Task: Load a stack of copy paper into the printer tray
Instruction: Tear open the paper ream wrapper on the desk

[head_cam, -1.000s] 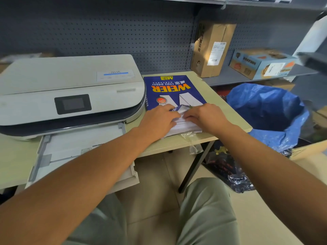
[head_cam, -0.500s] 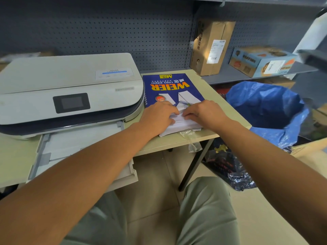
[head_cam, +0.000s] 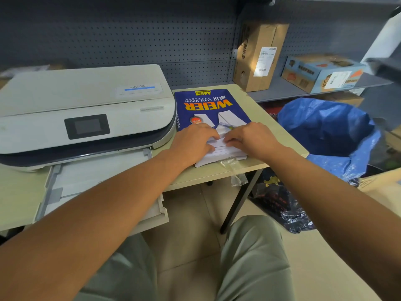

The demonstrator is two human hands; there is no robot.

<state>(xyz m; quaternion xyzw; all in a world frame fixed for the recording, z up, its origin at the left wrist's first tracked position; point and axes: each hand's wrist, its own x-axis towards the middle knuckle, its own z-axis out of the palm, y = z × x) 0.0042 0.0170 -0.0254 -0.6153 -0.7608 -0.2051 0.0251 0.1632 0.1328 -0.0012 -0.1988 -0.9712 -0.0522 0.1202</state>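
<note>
Grey pegboard wall (head_cam: 134, 35) runs across the back, beyond the fingers. Pale green tabletop (head_cam: 267, 118) on a dark metal leg (head_cam: 240, 200). Right of the fingers, a grey metal shelf (head_cam: 282, 94) carries an upright brown carton (head_cam: 258, 57) with a white label and a blue printed box (head_cam: 321, 72) lying flat. Below the shelf, a bin lined with a blue bag (head_cam: 325, 127). Dark crumpled plastic (head_cam: 282, 205) on the beige tiled floor (head_cam: 325, 268). Light soft and even.
</note>
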